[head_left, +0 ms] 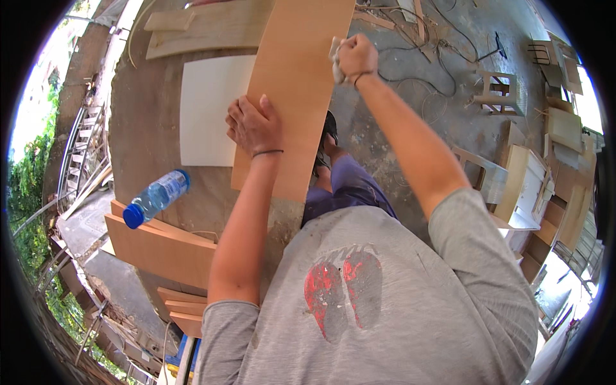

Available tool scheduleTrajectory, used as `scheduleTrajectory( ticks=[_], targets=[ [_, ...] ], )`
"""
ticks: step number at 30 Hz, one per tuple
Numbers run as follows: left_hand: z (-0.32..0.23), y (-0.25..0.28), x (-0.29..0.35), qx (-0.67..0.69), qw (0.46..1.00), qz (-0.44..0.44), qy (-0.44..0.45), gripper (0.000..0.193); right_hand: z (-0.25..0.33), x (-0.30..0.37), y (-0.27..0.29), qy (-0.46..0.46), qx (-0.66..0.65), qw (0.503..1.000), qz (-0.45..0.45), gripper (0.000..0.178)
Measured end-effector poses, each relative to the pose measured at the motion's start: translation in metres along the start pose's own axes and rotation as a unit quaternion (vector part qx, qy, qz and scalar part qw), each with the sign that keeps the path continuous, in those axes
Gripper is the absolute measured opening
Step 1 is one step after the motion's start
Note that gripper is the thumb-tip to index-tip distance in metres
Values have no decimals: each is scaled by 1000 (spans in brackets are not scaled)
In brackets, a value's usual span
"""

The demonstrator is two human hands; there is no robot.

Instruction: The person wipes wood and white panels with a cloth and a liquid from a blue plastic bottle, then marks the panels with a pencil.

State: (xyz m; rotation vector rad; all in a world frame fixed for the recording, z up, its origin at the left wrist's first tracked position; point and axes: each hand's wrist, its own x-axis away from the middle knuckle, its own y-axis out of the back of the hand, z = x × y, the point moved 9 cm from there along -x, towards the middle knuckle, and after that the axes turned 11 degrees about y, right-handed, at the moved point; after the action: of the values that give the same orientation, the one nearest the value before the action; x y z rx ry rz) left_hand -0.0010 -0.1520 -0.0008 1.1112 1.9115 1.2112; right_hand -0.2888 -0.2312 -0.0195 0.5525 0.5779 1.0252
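Observation:
A long light-brown wooden board (292, 83) lies lengthwise in front of me, its near end close to my waist. My left hand (256, 125) is on the board's left side, fingers curled over that edge and thumb apart. At the board's right edge, towards its far part, my right hand (358, 56) is closed in a fist around a whitish crumpled cloth (335, 61). Most of the cloth is hidden inside the fist. Under the board's left side, a white panel (208, 112) sticks out on the worktable (144, 115).
A blue-capped water bottle (157, 197) lies on the table's near left. Several brown boards (160, 247) lean below it. Pale planks (205, 29) rest at the far left. Cables (443, 58) run over the floor to the right, near a stool (500, 93) and wooden furniture pieces (523, 186).

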Motion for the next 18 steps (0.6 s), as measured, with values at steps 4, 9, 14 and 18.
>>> scheduleTrajectory(
  ticks=[4,9,14,18],
  targets=[
    [0,-3,-2,1,1000,12,15,46,-10,-29,-3,8,28,999,-22,23],
    [6,0,0,1,1000,8,22,44,6,33,-5,42,-54,998,4,18],
    [-1,-1,2,3,1000,21,9,43,-10,-68,3,-22,-4,998,-60,18],
    [4,-1,0,-7,1000,14,27,44,-20,-43,-13,-42,-45,998,-11,20]
  ],
)
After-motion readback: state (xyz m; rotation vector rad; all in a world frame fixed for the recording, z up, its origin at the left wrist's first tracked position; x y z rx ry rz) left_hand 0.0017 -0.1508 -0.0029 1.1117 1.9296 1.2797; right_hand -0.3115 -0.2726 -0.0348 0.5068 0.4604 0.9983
